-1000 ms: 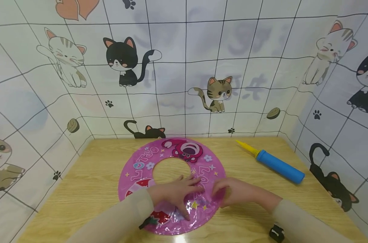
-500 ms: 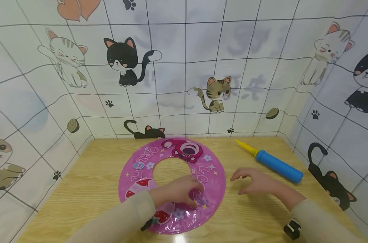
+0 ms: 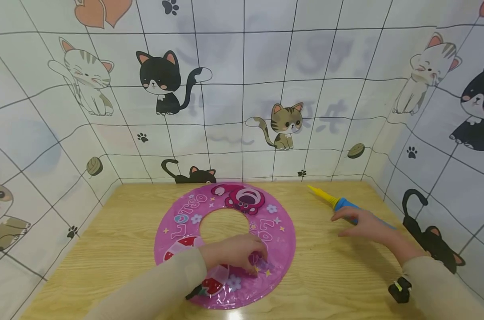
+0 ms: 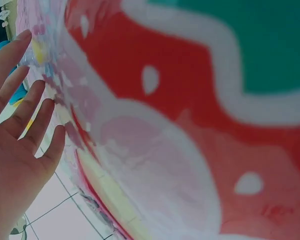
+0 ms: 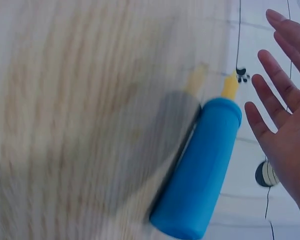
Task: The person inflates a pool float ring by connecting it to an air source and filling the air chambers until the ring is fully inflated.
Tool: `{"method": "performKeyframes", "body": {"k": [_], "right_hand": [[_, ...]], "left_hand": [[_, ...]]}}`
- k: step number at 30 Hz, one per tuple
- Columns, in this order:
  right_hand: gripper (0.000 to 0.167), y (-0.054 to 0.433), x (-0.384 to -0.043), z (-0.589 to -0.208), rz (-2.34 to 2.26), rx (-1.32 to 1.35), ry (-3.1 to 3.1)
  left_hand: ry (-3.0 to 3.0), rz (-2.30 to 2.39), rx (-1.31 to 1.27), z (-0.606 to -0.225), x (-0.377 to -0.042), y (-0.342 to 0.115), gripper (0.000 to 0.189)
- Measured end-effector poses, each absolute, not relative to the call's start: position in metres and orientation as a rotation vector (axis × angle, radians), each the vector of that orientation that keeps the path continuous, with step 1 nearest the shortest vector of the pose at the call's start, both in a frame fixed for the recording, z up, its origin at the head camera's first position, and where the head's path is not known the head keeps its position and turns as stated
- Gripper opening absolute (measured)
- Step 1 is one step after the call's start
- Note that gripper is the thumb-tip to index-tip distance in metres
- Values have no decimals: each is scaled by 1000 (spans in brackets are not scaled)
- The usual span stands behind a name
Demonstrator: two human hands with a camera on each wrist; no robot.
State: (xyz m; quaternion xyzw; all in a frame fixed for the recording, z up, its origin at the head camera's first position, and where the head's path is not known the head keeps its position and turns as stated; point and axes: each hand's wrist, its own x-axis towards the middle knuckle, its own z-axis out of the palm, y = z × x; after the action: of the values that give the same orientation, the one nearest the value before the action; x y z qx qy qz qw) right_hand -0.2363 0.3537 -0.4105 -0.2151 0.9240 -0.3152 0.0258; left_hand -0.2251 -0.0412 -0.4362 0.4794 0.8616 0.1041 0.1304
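Observation:
A flat pink swim ring (image 3: 174,222) printed with a bear, strawberries and "LOTSO" lies on the wooden table. My left hand (image 3: 238,254) is over its near right part, thumb and index finger curled at a small clear valve, which is mostly hidden; in the left wrist view the other fingers of my left hand (image 4: 20,135) are spread over the film. My right hand (image 3: 367,227) hovers over a blue hand pump (image 3: 346,204) with a yellow nozzle, its fingers apart. In the right wrist view the pump (image 5: 200,170) lies beside the right hand (image 5: 290,115), held by nothing.
The pale wood table (image 3: 122,231) ends at a wall covering (image 3: 234,111) printed with cartoon cats, which closes off the back and both sides. A black wrist device (image 3: 400,290) is strapped by the right sleeve.
My right hand has left the ring's right edge and moved right to above the pump. My left hand has gone from spread fingers to a curled grip at the valve. Ring and pump stay put.

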Motion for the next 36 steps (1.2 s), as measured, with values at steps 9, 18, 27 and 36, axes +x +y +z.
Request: {"method": "performKeyframes", "body": {"k": [9, 18, 27, 36], "right_hand": [[38, 384, -250, -411, -837, -679, 2935], [40, 402, -262, -425, -865, -551, 2877], [43, 408, -269, -436, -778, -439, 2852], [40, 407, -273, -437, -753, -434, 2837]], "left_hand": [[2496, 239, 1399, -436, -226, -39, 35], [2500, 270, 1363, -439, -223, -41, 37], [2496, 289, 1325, -441, -221, -41, 36], [2496, 314, 1313, -439, -223, -40, 34]]}}
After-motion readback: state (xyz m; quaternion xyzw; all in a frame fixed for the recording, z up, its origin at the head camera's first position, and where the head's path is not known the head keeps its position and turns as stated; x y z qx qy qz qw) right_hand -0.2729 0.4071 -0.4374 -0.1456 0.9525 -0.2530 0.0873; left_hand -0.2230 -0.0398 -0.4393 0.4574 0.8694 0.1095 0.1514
